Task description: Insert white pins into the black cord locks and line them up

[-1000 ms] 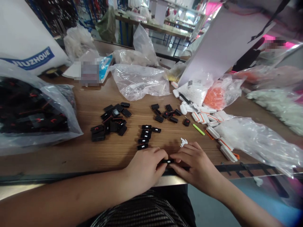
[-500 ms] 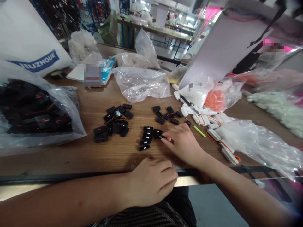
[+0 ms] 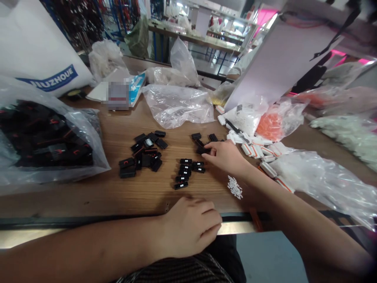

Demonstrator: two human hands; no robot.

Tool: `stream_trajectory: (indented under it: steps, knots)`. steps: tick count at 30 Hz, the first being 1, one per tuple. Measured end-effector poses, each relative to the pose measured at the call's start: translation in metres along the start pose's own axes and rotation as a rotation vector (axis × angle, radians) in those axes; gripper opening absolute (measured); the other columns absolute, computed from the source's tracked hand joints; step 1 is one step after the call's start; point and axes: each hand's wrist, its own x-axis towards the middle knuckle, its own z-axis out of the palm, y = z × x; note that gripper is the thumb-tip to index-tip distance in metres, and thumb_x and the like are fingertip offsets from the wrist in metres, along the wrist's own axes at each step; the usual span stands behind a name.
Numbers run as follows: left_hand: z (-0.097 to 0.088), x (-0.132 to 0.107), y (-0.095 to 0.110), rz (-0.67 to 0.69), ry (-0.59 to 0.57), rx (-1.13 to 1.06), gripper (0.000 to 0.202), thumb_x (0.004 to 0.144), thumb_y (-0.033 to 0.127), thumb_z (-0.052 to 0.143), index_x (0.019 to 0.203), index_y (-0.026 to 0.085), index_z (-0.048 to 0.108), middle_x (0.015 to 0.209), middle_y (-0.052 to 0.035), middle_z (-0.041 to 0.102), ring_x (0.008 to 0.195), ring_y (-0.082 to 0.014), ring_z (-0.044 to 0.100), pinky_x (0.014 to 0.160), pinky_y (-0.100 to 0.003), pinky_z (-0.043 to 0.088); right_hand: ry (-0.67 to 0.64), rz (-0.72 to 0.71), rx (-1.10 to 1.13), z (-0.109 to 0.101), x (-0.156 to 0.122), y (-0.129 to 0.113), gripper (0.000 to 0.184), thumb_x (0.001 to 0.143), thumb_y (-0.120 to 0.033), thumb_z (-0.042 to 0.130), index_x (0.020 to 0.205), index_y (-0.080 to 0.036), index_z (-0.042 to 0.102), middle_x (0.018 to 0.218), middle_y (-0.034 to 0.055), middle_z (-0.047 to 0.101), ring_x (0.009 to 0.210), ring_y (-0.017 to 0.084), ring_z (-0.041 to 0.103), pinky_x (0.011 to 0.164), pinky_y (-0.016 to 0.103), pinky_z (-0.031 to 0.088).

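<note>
My right hand (image 3: 226, 156) reaches out over the wooden table (image 3: 118, 129) and pinches a small black plastic connector (image 3: 203, 149) from a loose group of black connectors (image 3: 206, 140). Just left of that hand lies a neat cluster of black connectors with white inserts (image 3: 187, 171). A small heap of tiny white pins (image 3: 235, 186) lies beside my right forearm. My left hand (image 3: 188, 226) rests curled at the table's near edge, fingers closed; I see nothing in it. Another pile of black connectors (image 3: 143, 153) lies further left.
A clear bag of black and red parts (image 3: 44, 137) fills the left. Crumpled clear bags (image 3: 176, 104) lie at the back. White and orange connectors (image 3: 259, 149), an orange-filled bag (image 3: 272, 124) and large clear bags (image 3: 324, 181) crowd the right. A white sack (image 3: 35, 51) stands back left.
My hands parted from a connector held at the table edge. The right hand set it by the cluster, then moved on to the loose black connectors. The left hand stayed curled at the edge.
</note>
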Motion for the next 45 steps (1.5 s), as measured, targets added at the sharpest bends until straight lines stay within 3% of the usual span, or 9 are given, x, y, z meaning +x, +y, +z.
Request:
stream_trajectory:
  steps: [5,11,14,20,24,27,29,41,45]
  knots:
    - [-0.001,0.001,0.0,-0.022,-0.012,0.015,0.015,0.094,0.024,0.052,0.086,0.02,0.064,0.082,0.0004,0.065,0.074,-0.0157,0.061,0.064,-0.028,0.045,-0.035,-0.029,-0.112,0.001,-0.003,0.0,0.017,0.085,-0.031,0.062,0.087,-0.018,0.072,0.064,0.0002,0.07,0.064,0.018,0.064,0.078,0.036,0.037]
    - [-0.002,0.002,-0.003,-0.074,-0.025,0.045,0.018,0.097,0.025,0.048,0.089,0.019,0.063,0.088,-0.0016,0.064,0.078,-0.0158,0.061,0.07,-0.029,0.049,-0.011,-0.158,-0.345,-0.003,-0.049,-0.004,0.028,0.085,-0.037,0.061,0.063,-0.019,0.06,0.06,0.0048,0.067,0.061,0.022,0.06,0.074,0.039,0.034]
    - [-0.003,0.003,-0.005,-0.125,0.004,0.033,0.014,0.096,0.022,0.049,0.096,0.019,0.062,0.101,-0.0027,0.062,0.09,-0.0168,0.061,0.079,-0.031,0.052,-0.016,-0.237,-0.348,0.001,-0.077,-0.014,0.02,0.083,-0.033,0.063,0.068,-0.019,0.062,0.062,0.005,0.068,0.06,0.022,0.06,0.073,0.04,0.034]
    - [-0.002,0.005,-0.003,-0.277,-0.009,0.028,0.025,0.091,0.019,0.058,0.116,0.02,0.056,0.12,-0.0051,0.055,0.111,-0.0223,0.056,0.089,-0.04,0.054,-0.03,-0.277,-0.208,0.003,-0.108,-0.015,0.035,0.084,-0.04,0.064,0.056,-0.022,0.054,0.054,0.0005,0.062,0.053,0.018,0.057,0.068,0.039,0.033]
    - [-0.003,0.005,-0.002,-0.279,-0.047,0.045,0.024,0.091,0.023,0.061,0.114,0.02,0.056,0.118,-0.0048,0.056,0.113,-0.0233,0.055,0.09,-0.041,0.054,0.005,-0.279,-0.148,-0.001,-0.112,0.0,0.015,0.084,-0.037,0.064,0.081,-0.023,0.066,0.074,0.0024,0.071,0.067,0.022,0.065,0.071,0.039,0.038]
    - [-0.003,0.005,-0.002,-0.281,-0.051,0.05,0.023,0.09,0.023,0.062,0.112,0.021,0.056,0.117,-0.004,0.057,0.112,-0.0236,0.054,0.089,-0.041,0.054,0.001,-0.306,-0.117,0.001,-0.113,0.004,0.031,0.082,-0.028,0.065,0.113,-0.024,0.065,0.105,0.0066,0.073,0.089,0.025,0.067,0.08,0.041,0.042]
    - [-0.003,0.006,-0.002,-0.283,-0.049,0.055,0.022,0.089,0.024,0.063,0.11,0.021,0.057,0.117,-0.0038,0.057,0.112,-0.0237,0.054,0.088,-0.041,0.054,-0.055,-0.298,-0.07,0.003,-0.113,0.0,0.035,0.083,-0.025,0.065,0.118,-0.024,0.064,0.11,0.007,0.072,0.094,0.024,0.066,0.082,0.04,0.042]
    - [-0.001,0.006,-0.008,-0.264,-0.034,0.047,0.012,0.091,0.016,0.06,0.103,0.019,0.058,0.107,-0.0025,0.06,0.105,-0.0213,0.056,0.089,-0.038,0.052,-0.082,-0.225,0.093,0.006,-0.117,-0.02,0.003,0.083,-0.023,0.066,0.084,-0.02,0.066,0.075,0.0026,0.069,0.076,0.02,0.062,0.076,0.035,0.037]
    - [-0.002,0.007,-0.008,-0.254,-0.031,0.042,0.014,0.09,0.014,0.059,0.103,0.019,0.058,0.107,-0.0028,0.061,0.105,-0.0222,0.056,0.089,-0.039,0.052,-0.055,-0.204,0.129,0.008,-0.121,-0.021,0.009,0.081,-0.018,0.065,0.073,-0.019,0.061,0.069,0.0003,0.066,0.07,0.018,0.061,0.077,0.035,0.037]
